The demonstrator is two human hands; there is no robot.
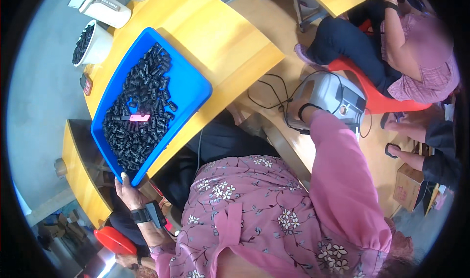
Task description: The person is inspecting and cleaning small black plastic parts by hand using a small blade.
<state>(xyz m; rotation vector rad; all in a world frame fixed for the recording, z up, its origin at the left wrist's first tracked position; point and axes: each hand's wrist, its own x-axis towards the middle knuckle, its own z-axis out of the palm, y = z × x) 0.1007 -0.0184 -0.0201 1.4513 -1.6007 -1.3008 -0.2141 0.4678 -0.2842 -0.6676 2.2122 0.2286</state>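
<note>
At the near corner of the blue tray (pixel 193 89), my left hand (pixel 128 194) grips the rim, thumb on top. Many small black plastic parts (pixel 147 77) fill much of the tray. Among them lies a slim pink tool (pixel 139 117) with a dark end. My right arm stretches out to the right, and my right hand (pixel 295 109) is at the near left side of a grey machine (pixel 333 94) with a dark panel. Its fingers are too small and shaded to make out. Whether it touches the machine or its black cable (pixel 279 94) I cannot say.
On the yellow table (pixel 230 43), a white tub (pixel 98 45) of black parts and a white bottle (pixel 108 10) stand beyond the tray. A small red-and-dark device (pixel 86 84) lies at the left edge. A person (pixel 416 53) sits right on a red chair (pixel 357 77). A cardboard box (pixel 408 186) is at far right.
</note>
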